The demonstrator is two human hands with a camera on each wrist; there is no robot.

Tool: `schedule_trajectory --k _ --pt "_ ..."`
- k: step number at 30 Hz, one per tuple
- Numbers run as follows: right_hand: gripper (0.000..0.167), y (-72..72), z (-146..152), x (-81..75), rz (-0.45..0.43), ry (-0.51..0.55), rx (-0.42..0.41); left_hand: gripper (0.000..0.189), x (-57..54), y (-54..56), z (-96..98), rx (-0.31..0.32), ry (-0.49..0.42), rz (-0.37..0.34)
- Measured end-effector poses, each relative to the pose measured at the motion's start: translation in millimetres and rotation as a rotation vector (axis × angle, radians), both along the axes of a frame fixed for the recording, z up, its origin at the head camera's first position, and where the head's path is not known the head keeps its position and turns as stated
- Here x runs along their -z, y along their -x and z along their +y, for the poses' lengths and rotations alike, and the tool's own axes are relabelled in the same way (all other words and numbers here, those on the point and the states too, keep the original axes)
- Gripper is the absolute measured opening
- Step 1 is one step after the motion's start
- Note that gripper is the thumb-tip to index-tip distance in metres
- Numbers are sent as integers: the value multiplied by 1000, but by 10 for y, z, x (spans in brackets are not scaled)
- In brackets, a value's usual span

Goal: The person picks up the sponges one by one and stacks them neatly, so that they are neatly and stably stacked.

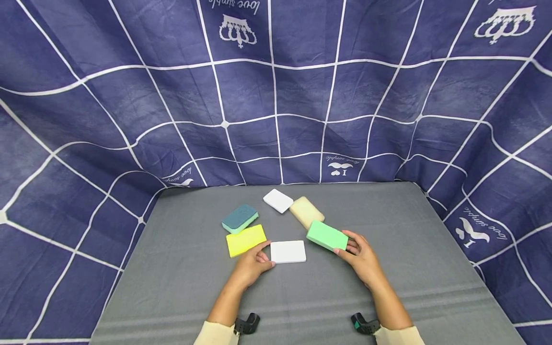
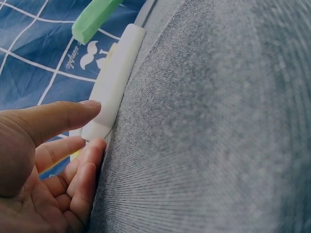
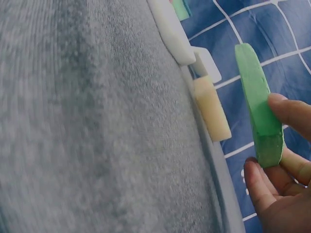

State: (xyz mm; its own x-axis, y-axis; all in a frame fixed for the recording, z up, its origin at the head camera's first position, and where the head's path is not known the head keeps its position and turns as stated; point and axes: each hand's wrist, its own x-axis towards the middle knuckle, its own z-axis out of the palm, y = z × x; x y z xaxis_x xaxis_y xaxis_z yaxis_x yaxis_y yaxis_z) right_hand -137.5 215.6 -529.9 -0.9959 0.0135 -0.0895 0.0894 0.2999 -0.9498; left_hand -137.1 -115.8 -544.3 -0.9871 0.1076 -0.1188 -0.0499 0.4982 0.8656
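Note:
My left hand (image 1: 253, 266) is at the left end of a flat white sponge (image 1: 288, 252), with thumb and index finger at its two left corners. In the left wrist view the thumb (image 2: 73, 115) crosses in front of that white sponge (image 2: 114, 80), which lies on the table. My right hand (image 1: 363, 261) holds a light green sponge (image 1: 326, 235) by its right end. The right wrist view shows this green sponge (image 3: 260, 102) raised above the table, pinched between thumb and fingers.
On the grey table (image 1: 181, 287) lie a yellow sponge (image 1: 247, 240), a green sponge with a dark scouring side (image 1: 240, 218), a smaller white sponge (image 1: 278, 200) and a cream sponge (image 1: 305, 212). A blue checked curtain (image 1: 302, 96) hangs behind and at both sides.

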Motion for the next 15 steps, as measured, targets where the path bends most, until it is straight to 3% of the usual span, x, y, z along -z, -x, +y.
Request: schedule_trajectory --k 9,15 --pt "70 29 -116 52 100 108 -99 63 -12 -14 0 -7 -8 -4" --pt "70 50 -213 73 141 112 -130 62 -25 -19 1 -10 -14 1"
